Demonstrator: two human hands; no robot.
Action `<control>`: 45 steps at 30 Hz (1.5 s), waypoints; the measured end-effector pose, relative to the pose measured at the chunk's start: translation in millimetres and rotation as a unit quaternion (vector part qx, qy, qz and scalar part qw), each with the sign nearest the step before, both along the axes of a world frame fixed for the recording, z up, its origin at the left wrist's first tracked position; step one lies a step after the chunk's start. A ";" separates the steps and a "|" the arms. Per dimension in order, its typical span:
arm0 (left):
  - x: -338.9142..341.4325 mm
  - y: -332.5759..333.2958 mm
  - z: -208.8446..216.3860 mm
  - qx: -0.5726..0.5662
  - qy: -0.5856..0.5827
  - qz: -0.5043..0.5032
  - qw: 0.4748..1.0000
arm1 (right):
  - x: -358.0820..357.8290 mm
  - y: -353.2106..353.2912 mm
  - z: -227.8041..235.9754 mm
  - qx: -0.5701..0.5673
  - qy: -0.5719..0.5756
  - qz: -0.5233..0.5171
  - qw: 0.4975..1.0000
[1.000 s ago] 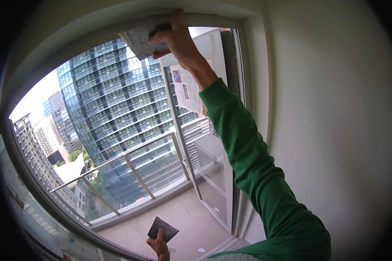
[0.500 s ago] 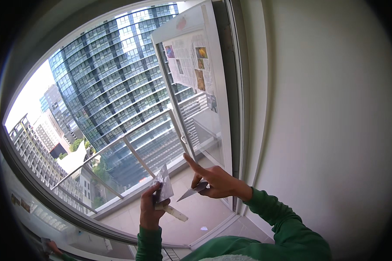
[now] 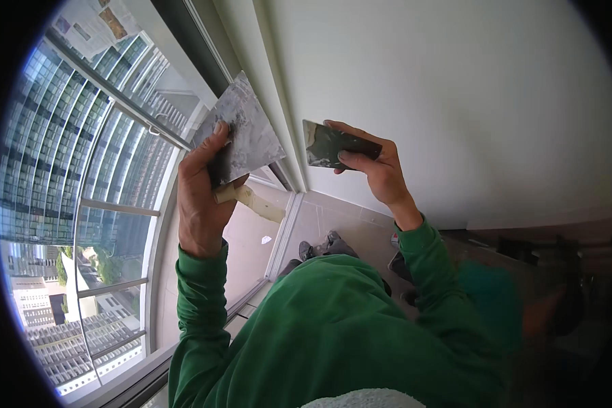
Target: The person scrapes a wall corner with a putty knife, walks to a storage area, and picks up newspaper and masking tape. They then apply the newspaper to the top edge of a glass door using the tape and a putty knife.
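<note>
In my left hand point(image 3: 200, 194) is a flat, roughly square grey plate point(image 3: 251, 129), smeared with whitish putty. The thumb presses on its face and the fingers pass behind. A cream strip-like piece point(image 3: 260, 204) juts out below the plate from the same hand; whether it is joined to the plate cannot be told. My right hand point(image 3: 381, 166) grips a dark flat scraper blade point(image 3: 330, 146), with pale putty along its left end. Thumb below and fingers above hold it, close before the white wall. Plate and blade are apart.
A pale wall point(image 3: 469, 102) fills the right side. At the left, a glazed door point(image 3: 177, 95) opens onto a balcony with a railing point(image 3: 115, 206) and tall buildings beyond. A white scrap point(image 3: 266, 239) lies on the balcony floor. Shoes point(image 3: 319, 245) show on the tiles below.
My view has swung right and down, from the balcony toward the wall. Both hands now sit higher in view and farther apart; the right forefinger, stretched out before, is now on the blade.
</note>
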State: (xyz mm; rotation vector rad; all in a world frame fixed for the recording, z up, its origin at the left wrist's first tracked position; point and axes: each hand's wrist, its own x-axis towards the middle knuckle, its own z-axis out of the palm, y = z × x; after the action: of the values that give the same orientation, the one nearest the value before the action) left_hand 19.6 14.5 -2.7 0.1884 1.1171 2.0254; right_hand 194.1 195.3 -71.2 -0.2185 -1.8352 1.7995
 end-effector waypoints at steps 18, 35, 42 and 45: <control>142.9 128.0 -59.8 -0.074 0.019 -0.274 0.959 | 132.7 -52.2 -15.0 0.222 -0.122 -0.473 0.844; 205.4 168.1 -112.9 -0.126 -0.009 -0.365 0.923 | 284.4 -128.4 -137.0 -0.354 -0.029 -0.625 0.695; 215.9 166.0 -109.1 -0.155 -0.006 -0.349 0.924 | 285.2 -129.1 -139.3 -0.417 -0.016 -0.591 0.691; 221.9 164.9 -111.4 -0.192 -0.015 -0.320 0.928 | 278.0 -120.5 -138.0 -0.426 0.006 -0.564 0.707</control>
State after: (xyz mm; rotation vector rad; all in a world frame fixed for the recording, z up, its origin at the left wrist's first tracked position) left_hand 241.6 179.4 -114.2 0.2772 1.2129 1.2076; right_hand 472.1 74.8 -209.2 -1.3222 -0.3567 1.4454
